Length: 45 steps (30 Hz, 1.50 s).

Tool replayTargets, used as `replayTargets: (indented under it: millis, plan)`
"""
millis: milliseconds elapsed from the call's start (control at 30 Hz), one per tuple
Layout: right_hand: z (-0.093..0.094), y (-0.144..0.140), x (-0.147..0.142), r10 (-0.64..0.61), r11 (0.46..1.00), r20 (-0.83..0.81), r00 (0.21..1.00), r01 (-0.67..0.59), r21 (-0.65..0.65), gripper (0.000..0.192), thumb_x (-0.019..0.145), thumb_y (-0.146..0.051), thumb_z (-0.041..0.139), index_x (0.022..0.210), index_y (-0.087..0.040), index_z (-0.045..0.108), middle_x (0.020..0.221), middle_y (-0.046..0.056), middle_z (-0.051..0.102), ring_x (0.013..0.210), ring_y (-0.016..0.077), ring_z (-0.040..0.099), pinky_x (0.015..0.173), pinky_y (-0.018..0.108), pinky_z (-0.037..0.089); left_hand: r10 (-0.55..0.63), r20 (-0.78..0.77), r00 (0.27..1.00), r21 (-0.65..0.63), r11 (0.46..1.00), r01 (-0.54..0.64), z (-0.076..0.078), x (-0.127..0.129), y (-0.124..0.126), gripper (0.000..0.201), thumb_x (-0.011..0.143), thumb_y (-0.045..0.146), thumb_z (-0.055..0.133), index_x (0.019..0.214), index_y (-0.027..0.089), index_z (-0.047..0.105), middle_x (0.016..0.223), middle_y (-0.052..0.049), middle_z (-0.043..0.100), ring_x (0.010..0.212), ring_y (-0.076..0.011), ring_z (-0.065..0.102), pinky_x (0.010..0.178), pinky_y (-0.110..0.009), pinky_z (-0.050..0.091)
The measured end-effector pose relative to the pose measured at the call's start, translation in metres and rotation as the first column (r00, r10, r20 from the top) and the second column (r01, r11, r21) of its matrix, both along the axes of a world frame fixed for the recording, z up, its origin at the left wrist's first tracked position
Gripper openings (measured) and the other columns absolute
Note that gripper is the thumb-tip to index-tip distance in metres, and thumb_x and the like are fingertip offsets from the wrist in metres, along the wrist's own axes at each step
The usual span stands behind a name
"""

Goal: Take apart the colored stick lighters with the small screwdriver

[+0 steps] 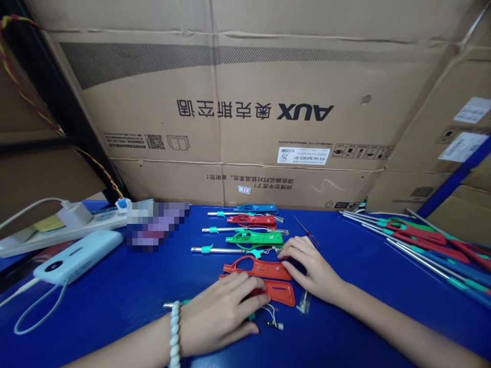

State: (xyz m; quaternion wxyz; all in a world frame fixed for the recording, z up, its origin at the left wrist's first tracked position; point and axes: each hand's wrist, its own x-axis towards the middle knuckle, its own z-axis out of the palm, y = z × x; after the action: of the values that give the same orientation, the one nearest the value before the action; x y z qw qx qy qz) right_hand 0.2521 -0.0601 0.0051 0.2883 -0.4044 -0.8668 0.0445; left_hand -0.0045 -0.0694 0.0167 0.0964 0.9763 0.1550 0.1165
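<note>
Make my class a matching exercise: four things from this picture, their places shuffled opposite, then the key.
1. Beaded bracelet
2. Screwdriver
3. Light-blue power bank
4. Nearest red shell half

A. Partly under the left hand
B. Beside the white power strip
C. Around the left wrist
D. Just beyond the right hand

Pairs: 1-C, 2-D, 3-B, 4-A

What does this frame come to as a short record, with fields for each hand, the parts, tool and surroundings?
left hand: bead bracelet at wrist; left hand over the nearer red shell
right hand: right hand at the right end of the farther red shell
row beyond: blue shell, another red shell, green shell, with metal tubes
tool: screwdriver beyond right hand
left side: power bank, power strip
backdrop: cardboard box, print upside down
</note>
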Motion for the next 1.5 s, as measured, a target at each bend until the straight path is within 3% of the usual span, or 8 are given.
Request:
replayTargets:
  millis: [200, 367, 567, 700, 967, 1233, 1500]
  plan:
    - [0.012, -0.005, -0.001, 0.056, 0.998, 0.101, 0.993, -0.058, 0.008, 0.015, 0.091, -0.015, 0.044, 0.089, -0.019, 0.058, 0.088, 0.005, 0.058, 0.083, 0.0182, 0.050, 0.077, 0.034, 0.035, 0.013, -0.009, 1.000, 0.022, 1.000, -0.013, 0.002, 0.001, -0.001, 0.041, 0.091, 0.033, 0.053, 0.129, 0.018, 0.045, 0.123, -0.010, 0.052, 0.106, -0.0259, 0.050, 0.091, -0.040, 0.045]
    - [0.038, -0.012, 0.006, 0.074, 0.985, 0.239, 0.968, -0.034, -0.167, 0.016, 0.091, -0.016, 0.043, 0.085, -0.019, 0.057, 0.087, 0.004, 0.058, 0.085, 0.0191, 0.051, 0.086, 0.039, 0.033, 0.059, -0.020, 0.998, 0.043, 0.997, -0.058, 0.006, 0.001, -0.001, 0.042, 0.093, 0.037, 0.049, 0.131, 0.019, 0.043, 0.122, -0.010, 0.052, 0.101, -0.0255, 0.051, 0.088, -0.041, 0.044]
    - [0.054, -0.019, 0.017, 0.171, 0.897, 0.310, 0.935, -0.018, -0.441, 0.005, 0.081, -0.017, 0.060, 0.082, -0.021, 0.057, 0.092, 0.000, 0.058, 0.093, 0.0197, 0.054, 0.098, 0.043, 0.025, 0.130, 0.075, 0.989, 0.075, 0.988, -0.136, 0.011, 0.004, 0.004, 0.028, 0.096, 0.022, 0.040, 0.121, 0.018, 0.051, 0.110, -0.008, 0.057, 0.095, -0.0222, 0.049, 0.082, -0.035, 0.042]
    - [0.052, -0.019, 0.017, 0.230, 0.832, 0.309, 0.923, -0.021, -0.555, 0.017, 0.075, -0.027, 0.072, 0.082, -0.021, 0.058, 0.093, 0.000, 0.057, 0.096, 0.0207, 0.052, 0.093, 0.038, 0.031, 0.163, 0.104, 0.981, 0.082, 0.982, -0.172, 0.015, 0.006, 0.009, 0.025, 0.096, 0.018, 0.037, 0.115, 0.018, 0.054, 0.106, -0.007, 0.058, 0.093, -0.0215, 0.048, 0.080, -0.035, 0.040]
    - [0.054, -0.016, 0.019, 0.217, 0.797, 0.324, 0.921, 0.025, -0.603, 0.020, 0.074, -0.026, 0.074, 0.073, -0.018, 0.055, 0.083, -0.001, 0.056, 0.083, 0.0171, 0.051, 0.082, 0.031, 0.033, 0.164, 0.038, 0.986, 0.151, 0.974, -0.167, 0.018, 0.027, 0.026, 0.017, 0.094, 0.015, 0.044, 0.099, 0.018, 0.060, 0.092, -0.004, 0.059, 0.086, -0.0196, 0.050, 0.075, -0.032, 0.037]
    - [0.046, -0.017, 0.020, 0.228, 0.817, 0.277, 0.934, -0.029, -0.576, 0.025, 0.068, -0.019, 0.077, 0.070, -0.018, 0.052, 0.078, -0.002, 0.055, 0.078, 0.0166, 0.051, 0.065, 0.025, 0.036, 0.118, -0.038, 0.992, 0.309, 0.946, -0.101, 0.011, 0.065, 0.045, 0.008, 0.091, 0.018, 0.055, 0.085, 0.016, 0.061, 0.087, -0.003, 0.060, 0.083, -0.0195, 0.053, 0.074, -0.031, 0.034]
    - [0.046, -0.016, 0.021, 0.214, 0.827, 0.284, 0.935, -0.018, -0.562, 0.029, 0.064, -0.019, 0.081, 0.069, -0.017, 0.052, 0.076, -0.003, 0.054, 0.072, 0.0136, 0.049, 0.060, 0.022, 0.033, 0.111, -0.054, 0.992, 0.408, 0.910, -0.080, 0.001, 0.070, 0.051, 0.012, 0.093, 0.016, 0.052, 0.082, 0.014, 0.057, 0.085, -0.003, 0.059, 0.082, -0.0197, 0.053, 0.073, -0.031, 0.032]
